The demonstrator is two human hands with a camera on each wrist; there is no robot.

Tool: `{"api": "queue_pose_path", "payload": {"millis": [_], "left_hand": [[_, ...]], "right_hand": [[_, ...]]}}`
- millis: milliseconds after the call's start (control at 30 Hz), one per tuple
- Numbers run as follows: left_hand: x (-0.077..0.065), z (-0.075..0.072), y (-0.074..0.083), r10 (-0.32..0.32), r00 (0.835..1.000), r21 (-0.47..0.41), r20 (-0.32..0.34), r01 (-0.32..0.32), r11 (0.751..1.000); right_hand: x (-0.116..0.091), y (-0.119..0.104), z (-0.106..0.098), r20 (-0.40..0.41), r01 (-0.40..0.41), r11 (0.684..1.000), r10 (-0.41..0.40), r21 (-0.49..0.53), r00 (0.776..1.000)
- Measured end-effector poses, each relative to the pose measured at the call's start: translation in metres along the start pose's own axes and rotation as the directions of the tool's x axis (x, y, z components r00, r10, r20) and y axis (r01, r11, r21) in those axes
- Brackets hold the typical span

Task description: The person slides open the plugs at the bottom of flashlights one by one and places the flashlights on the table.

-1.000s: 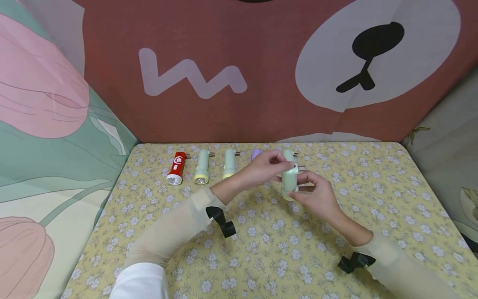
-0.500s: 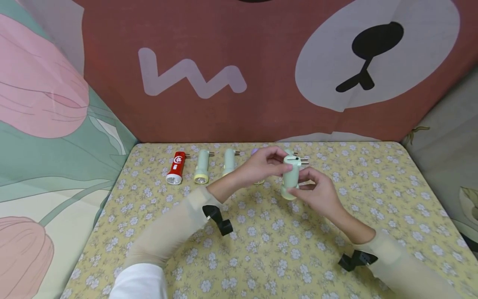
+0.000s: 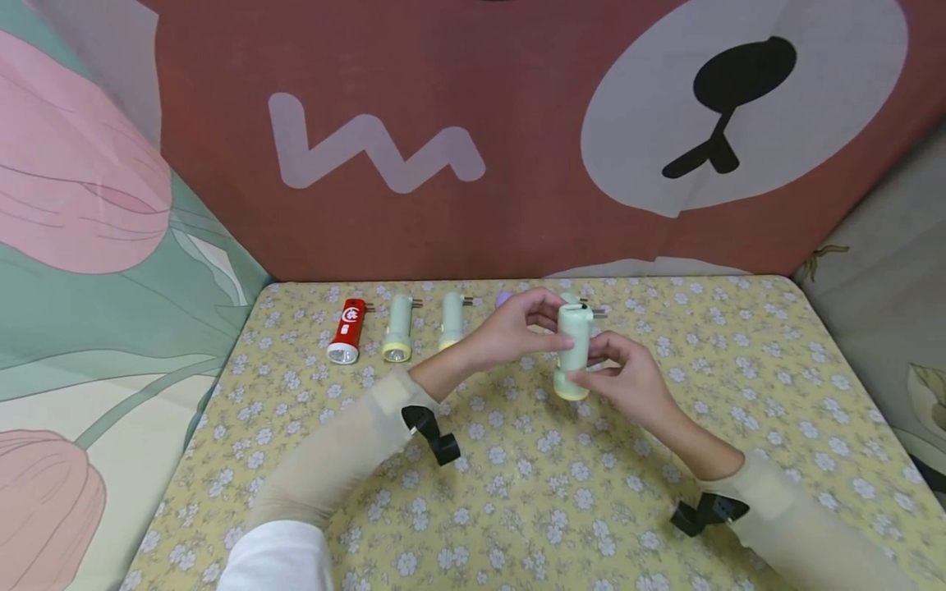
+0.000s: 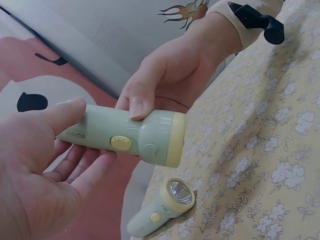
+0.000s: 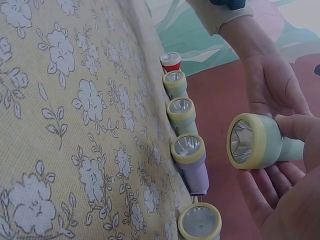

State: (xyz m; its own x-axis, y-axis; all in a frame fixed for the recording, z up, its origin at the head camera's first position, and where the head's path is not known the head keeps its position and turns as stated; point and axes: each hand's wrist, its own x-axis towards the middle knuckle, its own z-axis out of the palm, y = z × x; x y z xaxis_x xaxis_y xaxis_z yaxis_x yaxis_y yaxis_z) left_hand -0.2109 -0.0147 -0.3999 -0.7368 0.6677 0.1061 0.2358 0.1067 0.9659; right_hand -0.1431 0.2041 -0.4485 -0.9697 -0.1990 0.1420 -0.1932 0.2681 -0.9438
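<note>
Both hands hold one pale green flashlight point(image 3: 573, 341) over the table, its lens end lowest in the head view and its metal plug prongs point(image 3: 599, 313) pointing right near the top. My left hand point(image 3: 517, 330) grips the body near the pronged end, thumb along its side. The right hand point(image 3: 628, 377) pinches it by the head, just behind the yellow rim point(image 4: 176, 140). A yellow switch point(image 4: 121, 143) faces the camera in the left wrist view. In the right wrist view the reflector point(image 5: 242, 142) shows, unlit.
A row lies at the table's back: a red flashlight point(image 3: 348, 330), two green flashlights point(image 3: 399, 324) and a purple one point(image 5: 194, 170) partly behind my left hand. Another green flashlight point(image 4: 159, 212) lies behind the held one. Flowered cloth point(image 3: 510, 492) covers the table.
The flashlight's pronged end has risen and the flashlight has turned in the fingers, bringing its yellow rim into view. The left thumb has shifted down from the end onto the body.
</note>
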Motion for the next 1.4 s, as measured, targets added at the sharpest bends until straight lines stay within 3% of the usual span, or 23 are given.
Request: {"api": "queue_pose_path", "payload": {"millis": [233,433,567,967,1233,1400], "left_hand": [[0.000,0.003,-0.004,-0.010,1.000,-0.005,-0.026,0.010,1.000],[0.002,0.005,-0.007,-0.053,0.993,0.014,-0.106,0.055,0.998],[0.002,0.006,-0.006,-0.073,0.986,-0.032,-0.151,0.069,0.997],[0.008,0.004,0.000,-0.124,0.975,-0.222,-0.186,0.081,0.972],[0.011,0.000,0.004,-0.115,0.977,-0.252,-0.181,0.067,0.965],[0.012,0.000,0.006,-0.131,0.972,-0.272,-0.195,0.075,0.959]], "right_hand": [[-0.001,0.000,0.000,0.010,-0.028,1.000,0.028,0.010,1.000],[0.001,0.000,0.001,0.010,-0.065,0.998,0.065,0.000,0.998],[0.002,-0.001,0.001,-0.007,-0.056,0.998,0.056,0.005,0.998],[0.001,-0.001,-0.003,-0.011,0.129,0.976,-0.129,0.178,0.992],[0.000,0.000,-0.005,0.000,0.225,0.939,-0.233,0.260,0.973],[-0.001,-0.001,-0.005,0.001,0.243,0.935,-0.252,0.258,0.968]]}}
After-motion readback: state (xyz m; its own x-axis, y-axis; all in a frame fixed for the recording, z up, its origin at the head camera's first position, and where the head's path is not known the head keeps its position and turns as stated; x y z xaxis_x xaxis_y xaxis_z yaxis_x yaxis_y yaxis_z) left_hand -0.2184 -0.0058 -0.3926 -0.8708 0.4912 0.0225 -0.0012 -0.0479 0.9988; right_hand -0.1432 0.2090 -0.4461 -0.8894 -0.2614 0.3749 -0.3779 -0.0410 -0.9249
